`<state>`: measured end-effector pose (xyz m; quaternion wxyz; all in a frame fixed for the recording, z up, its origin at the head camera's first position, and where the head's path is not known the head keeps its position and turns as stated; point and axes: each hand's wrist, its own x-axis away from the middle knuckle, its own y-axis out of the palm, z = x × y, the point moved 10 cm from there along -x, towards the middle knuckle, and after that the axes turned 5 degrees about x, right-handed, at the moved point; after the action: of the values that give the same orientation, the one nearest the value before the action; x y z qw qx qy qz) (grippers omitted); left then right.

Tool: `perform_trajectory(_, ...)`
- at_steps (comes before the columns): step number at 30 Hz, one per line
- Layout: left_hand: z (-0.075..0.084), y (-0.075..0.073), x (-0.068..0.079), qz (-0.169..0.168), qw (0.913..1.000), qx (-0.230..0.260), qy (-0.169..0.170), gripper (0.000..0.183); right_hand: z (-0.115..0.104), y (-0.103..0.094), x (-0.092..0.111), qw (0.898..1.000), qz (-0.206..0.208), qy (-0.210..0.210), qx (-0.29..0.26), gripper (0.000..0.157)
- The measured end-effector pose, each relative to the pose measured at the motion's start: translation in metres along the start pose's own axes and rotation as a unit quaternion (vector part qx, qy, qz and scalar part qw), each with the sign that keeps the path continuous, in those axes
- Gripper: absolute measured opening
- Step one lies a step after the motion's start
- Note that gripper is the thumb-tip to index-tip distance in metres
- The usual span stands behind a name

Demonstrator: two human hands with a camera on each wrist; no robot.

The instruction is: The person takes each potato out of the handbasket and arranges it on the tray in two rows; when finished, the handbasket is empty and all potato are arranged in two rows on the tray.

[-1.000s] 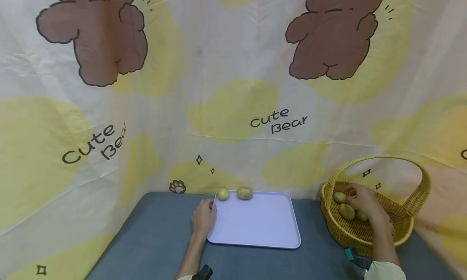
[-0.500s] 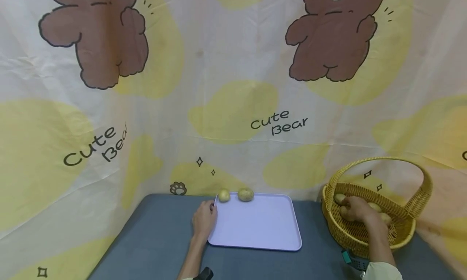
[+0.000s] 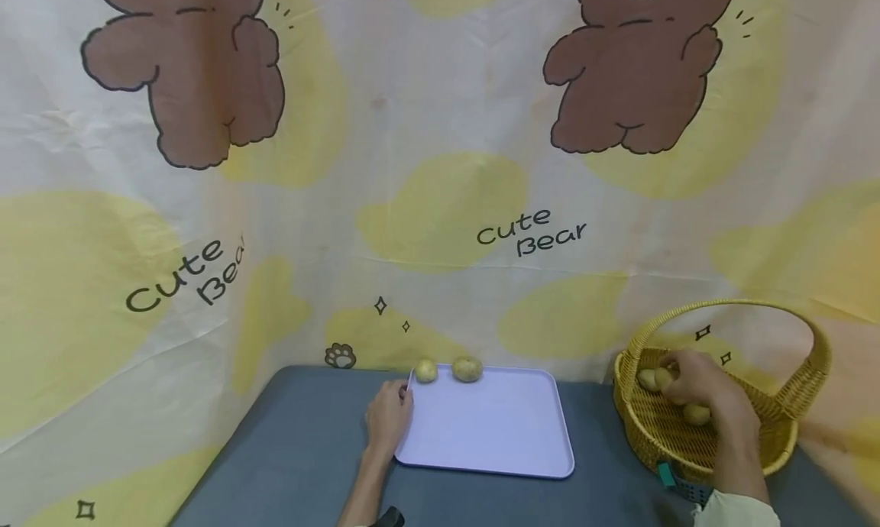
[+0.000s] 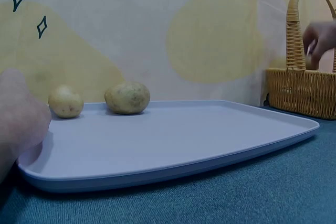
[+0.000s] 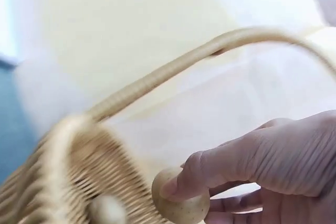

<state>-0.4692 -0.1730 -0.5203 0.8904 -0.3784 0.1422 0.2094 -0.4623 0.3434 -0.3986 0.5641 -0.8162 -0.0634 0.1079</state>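
My right hand (image 3: pixel 711 389) is inside the yellow wicker basket (image 3: pixel 635 435), thumb and fingers pinching a potato (image 5: pixel 184 208). Beside that hand, more potatoes (image 3: pixel 697 415) lie in the basket; one is a blurred pale potato (image 5: pixel 107 211) in the right wrist view. With my left hand (image 3: pixel 388 418) I hold the left edge of a pale lilac tray (image 3: pixel 488 431). At the tray's far left sit a small round potato (image 4: pixel 66 102) and a larger oval potato (image 4: pixel 127 98), apart from each other. The left fingertips are partly hidden.
The basket's tall handle (image 3: pixel 729 303) arches above my right hand. A blue-grey cloth (image 3: pixel 309 435) covers the table. Behind it hangs a curtain (image 3: pixel 426 282) printed with bears and yellow patches.
My right hand has reached down among the potatoes, shifted them, and now lifts slightly with one pinched. My left hand stays at the tray's edge, and the view has shifted slightly.
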Motion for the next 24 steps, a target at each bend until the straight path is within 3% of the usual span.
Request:
perform_trajectory(4, 0.001, 0.001, -0.001, -0.002, 1.0, 0.007, 0.004, 0.021, -0.011, -0.026, 0.01, 0.999, 0.04, 0.0, 0.016, 0.051)
perform_trajectory(10, -0.001, -0.004, -0.003, 0.003, 1.0, 0.006, 0.003, 0.021, -0.033, -0.046, 0.024, 0.996, 0.08, -0.01, 0.039, 0.053)
perform_trajectory(19, -0.002, 0.003, -0.001, -0.009, 1.0, -0.001, 0.001, 0.021, -0.073, -0.067, 0.049, 0.996, 0.088, -0.002, 0.024, 0.057)
perform_trajectory(22, -0.002, 0.004, 0.0, -0.01, 1.0, 0.001, 0.0, 0.022, -0.092, -0.077, 0.053, 0.99, 0.137, -0.031, 0.011, 0.052)
perform_trajectory(24, -0.002, 0.004, 0.0, -0.009, 1.0, 0.001, 0.0, 0.023, -0.107, -0.083, 0.056, 0.98, 0.187, -0.069, -0.006, 0.048)
